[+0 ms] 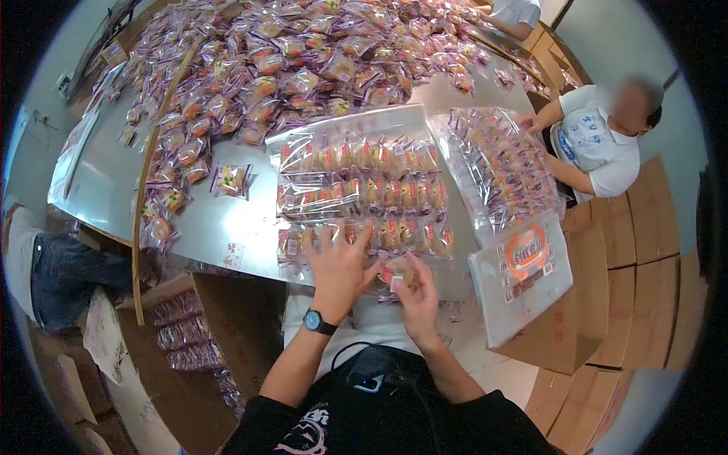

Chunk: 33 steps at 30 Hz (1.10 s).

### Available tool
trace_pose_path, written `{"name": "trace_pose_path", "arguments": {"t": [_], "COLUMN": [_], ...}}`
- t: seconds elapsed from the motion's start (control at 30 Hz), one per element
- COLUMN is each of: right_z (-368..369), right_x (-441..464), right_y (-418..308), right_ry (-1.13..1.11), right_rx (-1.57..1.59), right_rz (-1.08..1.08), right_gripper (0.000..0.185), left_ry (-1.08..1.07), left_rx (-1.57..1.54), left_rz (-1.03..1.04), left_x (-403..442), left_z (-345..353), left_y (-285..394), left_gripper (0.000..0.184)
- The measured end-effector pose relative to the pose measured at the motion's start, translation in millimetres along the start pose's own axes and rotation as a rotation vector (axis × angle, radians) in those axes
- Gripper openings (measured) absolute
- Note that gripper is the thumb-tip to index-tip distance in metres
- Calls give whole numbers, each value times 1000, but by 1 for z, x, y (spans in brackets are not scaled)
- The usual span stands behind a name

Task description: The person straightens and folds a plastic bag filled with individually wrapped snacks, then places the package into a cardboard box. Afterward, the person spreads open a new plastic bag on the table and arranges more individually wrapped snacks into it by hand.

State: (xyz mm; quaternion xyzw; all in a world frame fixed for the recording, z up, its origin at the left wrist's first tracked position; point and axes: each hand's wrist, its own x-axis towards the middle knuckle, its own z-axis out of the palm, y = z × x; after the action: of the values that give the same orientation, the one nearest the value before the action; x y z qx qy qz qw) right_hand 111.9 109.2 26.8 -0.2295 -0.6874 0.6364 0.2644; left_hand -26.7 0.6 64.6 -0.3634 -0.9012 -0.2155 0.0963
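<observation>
A large clear plastic bag point(364, 121) lies flat on the metal table, with three rows of small wrapped pastries point(390, 195) inside it. My left hand point(337, 265), a watch on its wrist, is spread over the bag's near row, fingertips touching the packets. Close to the bag's near edge, my right hand point(418, 303) grips a single wrapped pastry point(396, 274) with a white label. My left thumb is near this packet; whether it touches cannot be told. Another wrapped pastry point(230, 180) lies alone on the table to the left.
A big heap of wrapped pastries point(288, 68) covers the far table, beside a wooden strip point(144, 197). At right, a person point(599, 144) handles another filled bag point(500, 167) behind a stack of printed bags point(523, 280). Cardboard boxes point(227, 311) stand around; another person point(61, 265) is at left.
</observation>
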Motion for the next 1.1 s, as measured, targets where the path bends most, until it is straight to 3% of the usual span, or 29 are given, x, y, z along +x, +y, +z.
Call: {"name": "trace_pose_path", "arguments": {"t": [0.07, 0.27, 0.37, 0.47, 0.57, 0.67, 0.77, 1.07, 1.1], "right_z": [6, 6, 10, 5, -9, -12, -16, -30, -32], "right_x": [-5, 2, 10, 14, 17, 34, 41, 85, 88], "right_y": [0, -3, 15, 21, 32, 25, 5, 4, 4], "right_ry": [49, 191, 256, 198, -20, -55, -289, -469, -524], "right_rx": [202, -476, -418, -599, -693, -702, -679, -680, -739], "right_rz": [46, -290, -342, -616, -745, -914, -826, -1102, -1103], "right_gripper": [66, 71, 70, 65, 62, 63, 56, 45, 51], "left_ry": [-14, 153, 149, 117, 70, 104, 73, 112, 82], "left_rx": [-4, -7, -16, 13, 62, 42, -4, 7, 39], "left_rz": [-23, 1, -2, 11, 7, 35, 20, 6, 4], "left_x": [-4, -7, -7, -9, -9, -10, -12, -12, -11], "left_z": [4, 24, 21, 20, 19, 23, 25, 33, 29], "left_y": [-2, -3, -2, -4, -2, -7, -10, -12, -11], "left_gripper": [64, 70, 70, 71, 75, 77, 77, 74, 71]}}
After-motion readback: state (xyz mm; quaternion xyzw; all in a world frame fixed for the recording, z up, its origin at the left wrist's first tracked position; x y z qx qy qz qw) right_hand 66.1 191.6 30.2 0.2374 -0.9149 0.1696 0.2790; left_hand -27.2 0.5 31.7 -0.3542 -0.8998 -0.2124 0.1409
